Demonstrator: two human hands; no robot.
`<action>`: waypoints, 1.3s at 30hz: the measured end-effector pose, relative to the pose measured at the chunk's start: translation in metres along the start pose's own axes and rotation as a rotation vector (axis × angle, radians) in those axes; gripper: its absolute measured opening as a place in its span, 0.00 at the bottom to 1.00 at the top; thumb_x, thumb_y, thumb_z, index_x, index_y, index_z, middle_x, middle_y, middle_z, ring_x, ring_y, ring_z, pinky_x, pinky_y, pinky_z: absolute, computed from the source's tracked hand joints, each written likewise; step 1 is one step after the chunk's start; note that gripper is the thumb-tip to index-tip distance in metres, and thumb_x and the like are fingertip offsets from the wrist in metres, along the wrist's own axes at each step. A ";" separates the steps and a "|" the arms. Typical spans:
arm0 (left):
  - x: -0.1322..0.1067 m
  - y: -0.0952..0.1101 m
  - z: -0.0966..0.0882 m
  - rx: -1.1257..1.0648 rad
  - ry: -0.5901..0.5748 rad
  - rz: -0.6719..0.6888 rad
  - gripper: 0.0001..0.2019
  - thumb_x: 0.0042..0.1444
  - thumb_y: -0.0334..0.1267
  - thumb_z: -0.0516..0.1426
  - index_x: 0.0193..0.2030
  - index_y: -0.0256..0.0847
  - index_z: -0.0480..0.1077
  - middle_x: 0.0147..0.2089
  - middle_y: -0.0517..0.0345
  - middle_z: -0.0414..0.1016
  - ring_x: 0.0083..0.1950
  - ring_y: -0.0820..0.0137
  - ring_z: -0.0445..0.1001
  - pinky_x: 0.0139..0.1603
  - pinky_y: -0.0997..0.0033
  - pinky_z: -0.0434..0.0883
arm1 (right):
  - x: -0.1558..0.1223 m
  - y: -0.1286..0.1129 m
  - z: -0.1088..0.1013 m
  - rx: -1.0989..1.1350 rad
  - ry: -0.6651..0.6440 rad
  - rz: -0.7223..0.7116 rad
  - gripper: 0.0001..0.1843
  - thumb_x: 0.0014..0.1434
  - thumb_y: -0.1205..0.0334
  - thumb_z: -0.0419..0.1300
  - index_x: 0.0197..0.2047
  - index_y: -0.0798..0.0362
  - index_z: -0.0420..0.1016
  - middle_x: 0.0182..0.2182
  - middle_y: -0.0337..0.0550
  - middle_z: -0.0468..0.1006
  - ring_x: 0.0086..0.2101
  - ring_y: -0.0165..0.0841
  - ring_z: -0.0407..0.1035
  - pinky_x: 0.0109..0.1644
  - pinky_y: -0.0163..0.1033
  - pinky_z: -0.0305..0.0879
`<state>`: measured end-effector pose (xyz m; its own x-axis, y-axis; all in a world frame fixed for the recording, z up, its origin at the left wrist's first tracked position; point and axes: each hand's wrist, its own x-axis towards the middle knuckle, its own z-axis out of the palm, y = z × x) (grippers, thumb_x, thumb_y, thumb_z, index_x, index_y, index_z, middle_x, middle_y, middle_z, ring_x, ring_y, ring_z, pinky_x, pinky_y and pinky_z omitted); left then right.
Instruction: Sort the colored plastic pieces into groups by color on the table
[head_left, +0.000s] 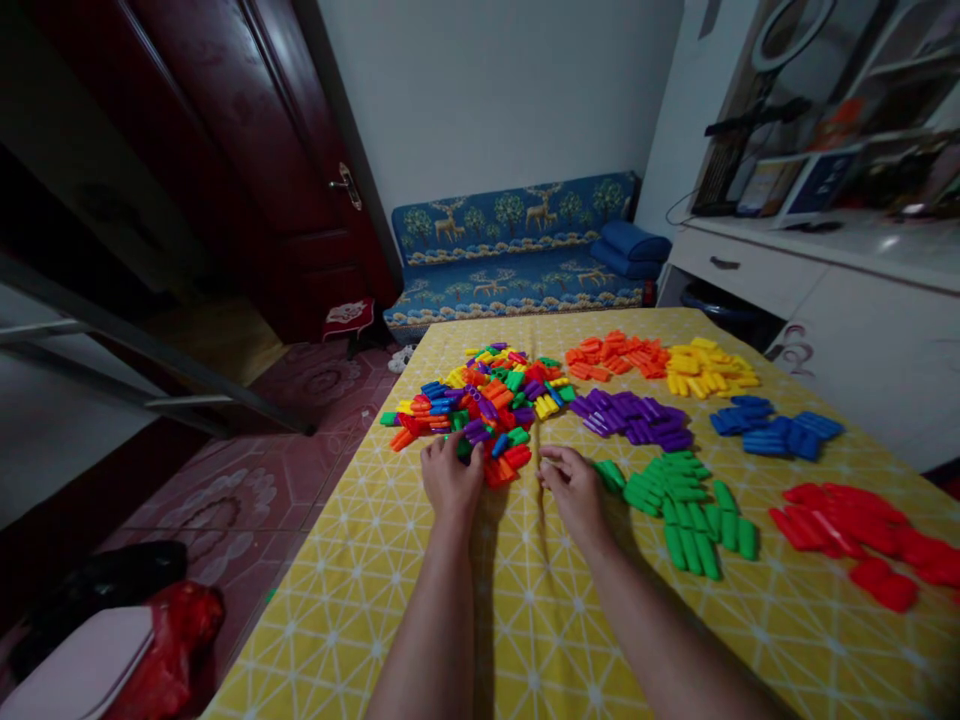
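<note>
- Yellow cloth with white lines (337, 600) over the tabletop (540, 640), head view; both your bare hands reach in from the near edge.
- Your left hand (452, 478): at the near edge of a mixed pile (499, 385) of small coloured pieces, left of centre. Fingers bent down over it; cannot tell whether they clamp a piece. Red pieces (510, 465) just beside your thumb.
- Your right hand (571, 485): between the mixed pile and the green group (686, 500). Fingers curled, thumb and forefinger tips close together; cannot tell if anything is between them.
- Sorted colours, to your right: orange group (616, 355) toward the far edge, yellow group (709, 368) beside it. Purple group (634, 417) nearer you, blue group (787, 437) to its right. Green nearer again, its left end just beside your right hand; red group (862, 520) farthest right.
- Beyond the tabletop: blue patterned sofa (510, 270) against the wall, dark red door (300, 150) to its left.
</note>
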<state>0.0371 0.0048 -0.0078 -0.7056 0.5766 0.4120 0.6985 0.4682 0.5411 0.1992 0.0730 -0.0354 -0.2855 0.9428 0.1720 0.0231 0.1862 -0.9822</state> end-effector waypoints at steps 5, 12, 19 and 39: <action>-0.006 0.009 -0.001 -0.204 -0.133 0.082 0.17 0.55 0.41 0.59 0.50 0.42 0.76 0.43 0.51 0.80 0.48 0.59 0.74 0.49 0.62 0.71 | 0.001 -0.006 0.000 -0.164 -0.034 -0.157 0.20 0.53 0.60 0.57 0.50 0.53 0.76 0.37 0.44 0.79 0.32 0.33 0.73 0.38 0.38 0.72; -0.011 0.011 -0.001 -0.411 -0.308 0.298 0.18 0.49 0.30 0.57 0.47 0.40 0.76 0.46 0.52 0.80 0.50 0.60 0.75 0.54 0.59 0.71 | -0.005 -0.019 0.000 -0.178 -0.159 -0.089 0.30 0.52 0.64 0.57 0.59 0.47 0.72 0.42 0.42 0.81 0.32 0.32 0.73 0.34 0.36 0.71; -0.009 0.002 0.013 -0.492 -0.193 0.217 0.24 0.47 0.24 0.53 0.52 0.40 0.74 0.49 0.51 0.80 0.52 0.61 0.76 0.56 0.58 0.72 | -0.005 -0.038 -0.019 -0.424 -0.171 -0.267 0.18 0.59 0.62 0.57 0.51 0.50 0.78 0.45 0.44 0.79 0.34 0.32 0.73 0.38 0.36 0.69; -0.009 0.019 0.000 -0.818 -0.109 0.040 0.10 0.55 0.36 0.59 0.42 0.40 0.77 0.42 0.53 0.82 0.42 0.67 0.79 0.43 0.68 0.74 | 0.004 -0.043 -0.066 -1.046 0.135 -0.318 0.06 0.55 0.62 0.64 0.27 0.50 0.80 0.37 0.49 0.79 0.41 0.43 0.68 0.44 0.47 0.61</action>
<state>0.0566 0.0085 -0.0013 -0.6369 0.6639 0.3919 0.3857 -0.1658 0.9076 0.2602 0.0870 0.0128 -0.3163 0.8210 0.4753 0.7852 0.5077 -0.3544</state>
